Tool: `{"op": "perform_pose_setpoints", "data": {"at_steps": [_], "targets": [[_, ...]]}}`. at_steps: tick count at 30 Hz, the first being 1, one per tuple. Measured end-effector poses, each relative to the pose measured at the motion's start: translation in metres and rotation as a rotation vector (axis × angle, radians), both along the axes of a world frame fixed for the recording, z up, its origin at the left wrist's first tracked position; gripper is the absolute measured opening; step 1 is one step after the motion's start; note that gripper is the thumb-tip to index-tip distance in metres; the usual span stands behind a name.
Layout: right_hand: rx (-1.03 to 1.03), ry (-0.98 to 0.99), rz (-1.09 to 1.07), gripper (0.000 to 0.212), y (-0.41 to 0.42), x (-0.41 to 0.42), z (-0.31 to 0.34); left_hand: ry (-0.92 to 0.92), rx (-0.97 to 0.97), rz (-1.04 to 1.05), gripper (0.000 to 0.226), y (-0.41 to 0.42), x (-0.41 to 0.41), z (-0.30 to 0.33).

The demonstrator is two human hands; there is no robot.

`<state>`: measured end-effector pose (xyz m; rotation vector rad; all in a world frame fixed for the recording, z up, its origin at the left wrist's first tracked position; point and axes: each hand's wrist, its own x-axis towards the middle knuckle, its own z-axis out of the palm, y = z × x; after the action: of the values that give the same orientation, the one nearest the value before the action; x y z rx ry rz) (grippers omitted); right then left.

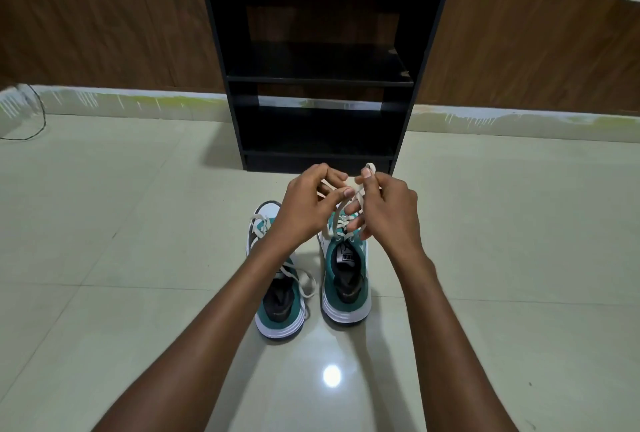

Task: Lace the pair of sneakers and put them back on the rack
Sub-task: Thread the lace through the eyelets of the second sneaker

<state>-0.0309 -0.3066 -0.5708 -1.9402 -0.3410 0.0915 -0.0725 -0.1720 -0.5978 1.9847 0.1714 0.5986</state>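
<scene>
Two teal-and-white sneakers stand side by side on the floor, toes pointing at the rack. The right sneaker (346, 279) has its cream lace (337, 215) pulled up from the eyelets. My left hand (304, 209) and my right hand (384, 209) hover over its toe half, each pinching a strand of that lace; a loop sticks up above my right fingers. The left sneaker (280, 303) is partly under my left forearm, its lace (301, 281) lying loose across the tongue. The black shoe rack (322, 78) stands just beyond, its shelves bare.
Glossy cream floor tiles (138, 241) spread all around the shoes. A wood-panelled wall (104, 22) runs behind the rack. A thin dark cable (36, 126) lies on the floor at the far left.
</scene>
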Motion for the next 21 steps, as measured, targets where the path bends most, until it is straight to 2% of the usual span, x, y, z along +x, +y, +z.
{"op": "perform_pose_setpoints", "data": {"at_steps": [2,6,10,13,15,17,19,21], "targets": [[-0.003,-0.021,-0.043,0.036,0.0,0.002,-0.001,0.047,0.027,0.003,0.011,-0.001,0.0,-0.002],[-0.024,-0.028,-0.086,0.038,-0.004,0.008,-0.006,0.123,0.044,-0.163,0.012,-0.003,-0.005,-0.007],[-0.027,-0.002,-0.114,0.037,-0.005,0.016,-0.011,0.035,0.391,-0.088,0.034,0.0,-0.01,-0.022],[-0.023,0.055,-0.068,0.03,-0.006,0.017,-0.014,-0.115,0.545,-0.03,0.028,0.0,-0.011,-0.026],[0.006,0.052,-0.102,0.025,-0.007,0.015,-0.015,-0.115,0.594,-0.028,0.022,0.0,-0.011,-0.024],[0.063,0.048,-0.153,0.034,-0.007,0.014,-0.018,-0.009,0.475,-0.07,0.015,0.0,-0.01,-0.02],[0.069,0.015,-0.152,0.042,-0.006,0.009,-0.02,0.131,0.156,-0.115,0.015,-0.003,-0.01,-0.011],[-0.004,-0.108,-0.085,0.044,-0.007,0.003,-0.024,0.257,-0.216,-0.104,0.026,-0.009,-0.008,-0.001]]}}
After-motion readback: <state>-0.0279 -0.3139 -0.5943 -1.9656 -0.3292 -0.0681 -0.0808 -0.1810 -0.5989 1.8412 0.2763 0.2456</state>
